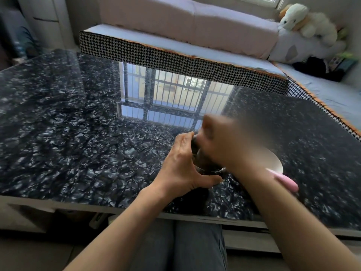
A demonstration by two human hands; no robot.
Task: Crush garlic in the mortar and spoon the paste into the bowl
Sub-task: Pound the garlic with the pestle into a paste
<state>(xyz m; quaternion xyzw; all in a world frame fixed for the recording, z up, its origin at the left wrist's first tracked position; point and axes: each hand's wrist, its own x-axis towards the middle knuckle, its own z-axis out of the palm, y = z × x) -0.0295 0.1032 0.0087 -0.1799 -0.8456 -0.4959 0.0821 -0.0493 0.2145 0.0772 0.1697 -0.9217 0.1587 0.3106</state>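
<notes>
A small dark mortar (210,170) stands on the black marble table (78,133) near its front edge. My left hand (181,163) wraps around the mortar's left side and holds it. My right hand (220,141) is blurred with motion right above the mortar, fisted around a pestle that I can barely make out. The garlic inside is hidden by my hands. A white bowl (274,160) sits just right of the mortar, partly behind my right forearm. A pink spoon (285,180) lies by the bowl's near side.
A sofa with a houndstooth-patterned edge (175,57) runs along the table's far side and right. A white plush toy (304,22) sits at the back right. My knees in grey trousers (197,245) are under the table's front edge.
</notes>
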